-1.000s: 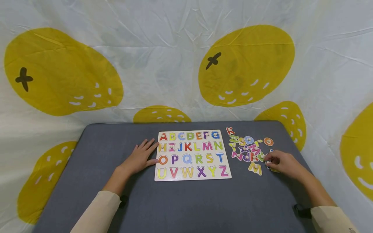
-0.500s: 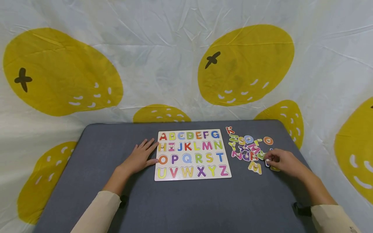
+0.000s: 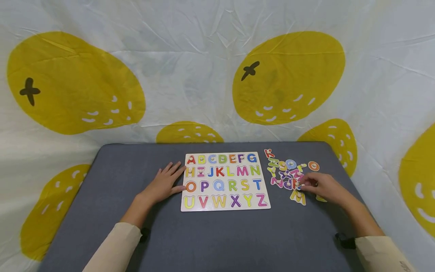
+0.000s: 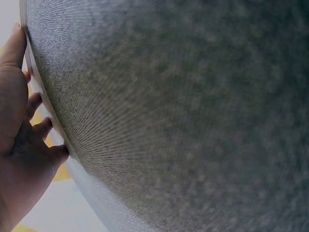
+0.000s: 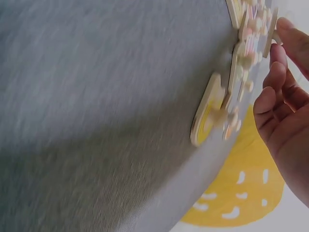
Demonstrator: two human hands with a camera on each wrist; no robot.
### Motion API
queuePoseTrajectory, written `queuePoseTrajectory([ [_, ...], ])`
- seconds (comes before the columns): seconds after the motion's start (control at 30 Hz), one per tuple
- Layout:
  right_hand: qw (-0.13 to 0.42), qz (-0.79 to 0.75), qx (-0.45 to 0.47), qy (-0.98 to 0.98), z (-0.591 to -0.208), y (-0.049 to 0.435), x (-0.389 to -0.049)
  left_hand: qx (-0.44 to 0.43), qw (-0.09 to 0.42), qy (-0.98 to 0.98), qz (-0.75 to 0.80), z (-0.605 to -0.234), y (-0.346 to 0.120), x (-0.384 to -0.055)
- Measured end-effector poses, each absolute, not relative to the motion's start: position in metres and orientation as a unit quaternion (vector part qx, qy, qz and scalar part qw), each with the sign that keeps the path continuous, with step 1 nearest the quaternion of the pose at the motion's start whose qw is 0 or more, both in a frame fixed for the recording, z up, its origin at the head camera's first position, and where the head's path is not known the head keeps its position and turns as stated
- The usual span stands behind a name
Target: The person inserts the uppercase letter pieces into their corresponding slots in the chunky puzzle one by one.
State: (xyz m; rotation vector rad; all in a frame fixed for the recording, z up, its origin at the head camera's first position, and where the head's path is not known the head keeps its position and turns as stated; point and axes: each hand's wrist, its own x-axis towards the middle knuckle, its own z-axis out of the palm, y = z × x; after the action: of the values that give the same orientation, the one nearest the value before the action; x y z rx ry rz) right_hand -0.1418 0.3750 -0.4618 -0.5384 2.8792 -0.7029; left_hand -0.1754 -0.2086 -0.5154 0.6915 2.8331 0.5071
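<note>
"What does the right hand have?"

"A letter piece, upper right of the right wrist view, pinched between thumb and finger at its knob. Which letter, I cannot tell."

"How should it handle?"

"Like thin wood, I'd judge: light, stiff, not fragile, perhaps slick on its painted face. The knob is the best hold; the rim looks too shallow for fingers when it lies flat."

"And the left hand?"

"Fingers spread, gripping nothing, tips at the left edge of the board, centre of the head view."

"Where is there room?"

"Widest across the table, lower middle of the head view. It's tighter at the right: loose letters crowd near the fingertips, some overlapping, so a low sweep could drag them. The table's right edge slants near that forearm, and a printed curtain rises behind."
</note>
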Motion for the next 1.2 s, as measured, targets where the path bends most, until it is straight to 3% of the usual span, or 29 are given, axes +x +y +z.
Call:
queuePoseTrajectory([
  [0.47,0.065,-0.266,-0.206,0.939,-0.467,0.321,-0.171,0.230,0.091,0.953,0.177,-0.515,-0.207,-0.174],
  [0.8,0.137,-0.318,-0.210,0.914,-0.471,0.274,-0.187,0.231,0.094,0.953,0.175,-0.514,-0.207,-0.174],
  [1.2,0.121,-0.294,-0.255,0.913,-0.474,0.215,-0.206,0.235,0.089,0.951,0.178,-0.516,-0.208,-0.174],
])
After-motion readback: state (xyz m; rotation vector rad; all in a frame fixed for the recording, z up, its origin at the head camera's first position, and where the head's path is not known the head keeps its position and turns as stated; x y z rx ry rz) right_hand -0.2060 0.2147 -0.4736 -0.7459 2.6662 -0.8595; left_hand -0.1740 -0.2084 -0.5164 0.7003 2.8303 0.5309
